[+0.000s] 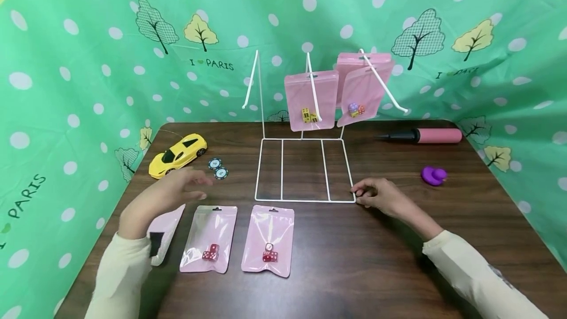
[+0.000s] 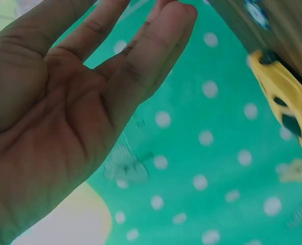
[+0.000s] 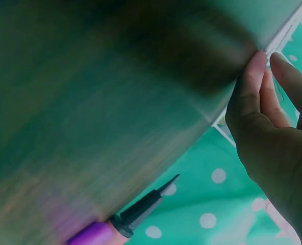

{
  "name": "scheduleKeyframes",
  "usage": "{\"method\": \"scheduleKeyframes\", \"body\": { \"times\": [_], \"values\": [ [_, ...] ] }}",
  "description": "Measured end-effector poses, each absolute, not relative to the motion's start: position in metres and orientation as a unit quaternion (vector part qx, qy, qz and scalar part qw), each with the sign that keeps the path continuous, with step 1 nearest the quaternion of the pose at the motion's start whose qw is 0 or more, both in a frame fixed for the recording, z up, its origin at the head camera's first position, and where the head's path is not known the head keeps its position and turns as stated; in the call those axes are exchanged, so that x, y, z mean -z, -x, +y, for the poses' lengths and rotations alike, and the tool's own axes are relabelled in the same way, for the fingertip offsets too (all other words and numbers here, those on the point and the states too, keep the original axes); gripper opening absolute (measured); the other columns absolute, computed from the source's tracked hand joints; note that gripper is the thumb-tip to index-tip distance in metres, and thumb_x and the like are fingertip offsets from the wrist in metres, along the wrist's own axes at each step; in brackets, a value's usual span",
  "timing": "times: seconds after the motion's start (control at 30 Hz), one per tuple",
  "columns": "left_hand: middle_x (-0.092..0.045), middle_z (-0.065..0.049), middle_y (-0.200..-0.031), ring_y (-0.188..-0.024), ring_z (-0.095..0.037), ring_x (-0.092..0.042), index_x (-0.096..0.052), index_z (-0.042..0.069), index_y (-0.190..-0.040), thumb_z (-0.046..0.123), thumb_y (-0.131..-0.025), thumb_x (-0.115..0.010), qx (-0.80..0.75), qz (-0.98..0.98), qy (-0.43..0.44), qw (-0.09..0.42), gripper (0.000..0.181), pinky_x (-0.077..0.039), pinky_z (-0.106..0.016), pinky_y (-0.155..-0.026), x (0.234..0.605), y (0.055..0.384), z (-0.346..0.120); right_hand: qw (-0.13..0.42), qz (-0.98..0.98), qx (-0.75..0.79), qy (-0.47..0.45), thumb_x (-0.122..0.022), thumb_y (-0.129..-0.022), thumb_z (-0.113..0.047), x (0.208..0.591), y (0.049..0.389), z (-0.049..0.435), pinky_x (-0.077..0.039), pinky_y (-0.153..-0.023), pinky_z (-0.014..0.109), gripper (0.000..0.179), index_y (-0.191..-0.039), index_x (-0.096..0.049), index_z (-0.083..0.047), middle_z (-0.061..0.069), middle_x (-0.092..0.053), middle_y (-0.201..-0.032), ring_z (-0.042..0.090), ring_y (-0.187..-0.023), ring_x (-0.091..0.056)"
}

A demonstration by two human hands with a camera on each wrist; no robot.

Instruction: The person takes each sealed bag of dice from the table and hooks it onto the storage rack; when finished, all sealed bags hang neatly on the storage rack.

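A white wire display rack (image 1: 305, 201) with three hooks stands on the brown table. My right hand (image 1: 384, 197) pinches the front right corner of its base; the right wrist view shows thumb and fingertips at the wire. Pink pouches hang on two hooks: a pouch with yellow dice (image 1: 296, 93) in the middle, and pouches with mixed dice (image 1: 369, 87) on the right. The left hook (image 1: 251, 80) bears nothing. Empty and with fingers loosely bent, my left hand (image 1: 161, 195) hovers over a partly hidden pouch (image 1: 170, 225). Two pouches of red dice (image 1: 216, 225) (image 1: 273, 225) lie beside it.
At the back left are a yellow toy car (image 1: 179, 154) and two poker chips (image 1: 218, 168). A pink and black hand pump (image 1: 436, 136) lies back right, with a purple rubber duck (image 1: 433, 176) in front. Green dotted cloth (image 1: 110, 53) encloses the table.
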State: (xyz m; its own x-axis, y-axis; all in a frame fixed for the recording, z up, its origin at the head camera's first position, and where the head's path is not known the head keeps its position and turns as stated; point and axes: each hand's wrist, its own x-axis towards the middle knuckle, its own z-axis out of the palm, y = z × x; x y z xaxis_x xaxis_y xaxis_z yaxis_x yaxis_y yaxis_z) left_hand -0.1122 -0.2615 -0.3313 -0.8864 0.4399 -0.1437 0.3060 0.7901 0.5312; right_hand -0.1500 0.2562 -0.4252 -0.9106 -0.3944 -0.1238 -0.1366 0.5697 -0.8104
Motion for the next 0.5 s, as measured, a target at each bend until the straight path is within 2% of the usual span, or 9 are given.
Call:
{"method": "scheduleKeyframes", "body": {
  "times": [0.1,0.2,0.3,0.37,0.43,0.5],
  "values": [
    [-0.076,-0.015,-0.118,-0.112,-0.04,-0.071,-0.073,-0.002,-0.122,0.005,-0.097,-0.079,-0.273,0.938,-0.18,0.115,0.026,-0.057,-0.058,-0.095,0.337,0.097,-0.285,0.136,0.885,0.418,0.156,-0.076,-0.096,0.006,0.43,0.15,0.253,-0.055,-0.064,0.026,0.019,-0.114,-0.074,0.008,0.01,-0.068,-0.097,0.012,-0.078,-0.064],
    [-0.075,-0.012,-0.12,-0.108,-0.033,-0.071,-0.074,0.001,-0.124,0.009,-0.098,-0.08,-0.292,0.937,-0.168,0.091,0.028,-0.059,-0.048,-0.092,0.346,0.082,-0.311,0.125,0.893,0.403,0.156,-0.077,-0.094,0.005,0.434,0.148,0.252,-0.054,-0.063,0.025,0.016,-0.11,-0.075,0.004,0.006,-0.067,-0.094,0.013,-0.078,-0.063],
    [-0.074,-0.012,-0.117,-0.097,-0.016,-0.067,-0.074,-0.001,-0.123,0.005,-0.097,-0.079,-0.305,0.937,-0.16,0.064,0.027,-0.057,-0.033,-0.081,0.356,0.07,-0.339,0.111,0.899,0.394,0.159,-0.077,-0.093,0.005,0.436,0.147,0.25,-0.053,-0.063,0.025,0.015,-0.107,-0.075,0.002,0.004,-0.067,-0.093,0.013,-0.077,-0.063],
    [-0.074,-0.01,-0.112,-0.091,-0.009,-0.065,-0.072,-0.003,-0.125,0.002,-0.097,-0.077,-0.313,0.937,-0.139,0.063,0.029,-0.056,-0.028,-0.075,0.36,0.062,-0.354,0.104,0.9,0.391,0.163,-0.078,-0.093,0.005,0.434,0.148,0.249,-0.052,-0.062,0.025,0.014,-0.107,-0.075,0.003,0.005,-0.068,-0.092,0.014,-0.077,-0.063],
    [-0.073,-0.009,-0.107,-0.084,-0.003,-0.062,-0.07,-0.007,-0.124,-0.003,-0.097,-0.076,-0.317,0.938,-0.128,0.056,0.029,-0.055,-0.027,-0.07,0.366,0.055,-0.364,0.1,0.9,0.389,0.166,-0.078,-0.093,0.005,0.432,0.149,0.249,-0.052,-0.063,0.025,0.014,-0.107,-0.075,0.003,0.005,-0.068,-0.093,0.014,-0.077,-0.063],
    [-0.073,-0.01,-0.105,-0.08,-0.004,-0.063,-0.068,-0.009,-0.127,-0.004,-0.098,-0.074,-0.329,0.937,-0.105,0.054,0.03,-0.055,-0.027,-0.068,0.37,0.047,-0.368,0.098,0.901,0.388,0.168,-0.078,-0.093,0.005,0.43,0.151,0.25,-0.052,-0.063,0.025,0.015,-0.108,-0.075,0.002,0.005,-0.068,-0.093,0.014,-0.078,-0.063]
  ]
}}
